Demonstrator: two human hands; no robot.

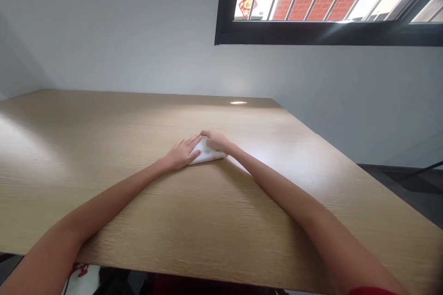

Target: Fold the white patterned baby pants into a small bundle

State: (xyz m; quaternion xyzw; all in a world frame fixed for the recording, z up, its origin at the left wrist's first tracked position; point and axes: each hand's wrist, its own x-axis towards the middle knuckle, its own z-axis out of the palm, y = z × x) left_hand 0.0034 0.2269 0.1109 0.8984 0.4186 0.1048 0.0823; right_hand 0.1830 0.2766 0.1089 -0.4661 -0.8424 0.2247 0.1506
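Note:
A small white folded cloth [205, 154] lies on the wooden table [138, 184], near its middle. My left hand [182, 152] rests flat on the cloth's left part, fingers stretched out and close together. My right hand [216, 141] presses on the cloth's far right edge with its fingers curled down over it. Both forearms reach out across the table from the near edge, and the fingertips of the two hands nearly meet over the cloth.
A grey wall stands behind the table, with a dark-framed window [325, 32] at the upper right. The table's right edge falls off to a dark floor [408, 189]. White fabric with red print [81, 276] shows below the near edge.

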